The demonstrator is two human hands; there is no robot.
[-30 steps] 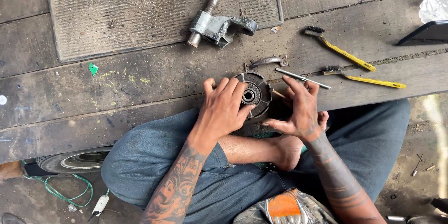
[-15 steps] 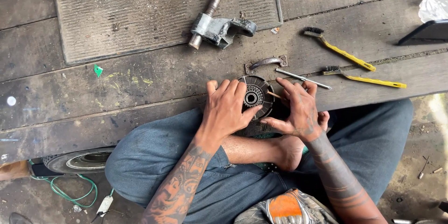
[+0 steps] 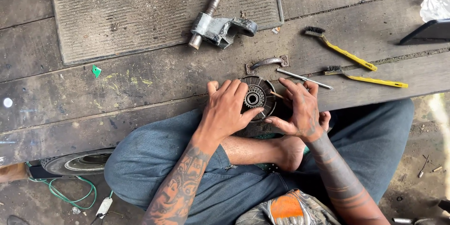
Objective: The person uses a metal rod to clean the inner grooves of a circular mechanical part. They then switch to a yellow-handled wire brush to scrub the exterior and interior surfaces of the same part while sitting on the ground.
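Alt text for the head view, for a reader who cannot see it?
Both hands, left and right, grip a round toothed metal part at the edge of a wooden platform. Beyond lie two yellow wire brushes, a thin rod, a handle and a grey shaft part.

A round toothed hub [image 3: 256, 97] is gripped at the plank edge [image 3: 140, 107] between the left hand [image 3: 225, 110] and the right hand [image 3: 302, 110]. Just beyond it, a handle [image 3: 267, 62] and a rod [image 3: 303, 78] are seen; two yellow brushes [image 3: 349, 56] lie to the right, a grey spindle [image 3: 218, 25] farther off.
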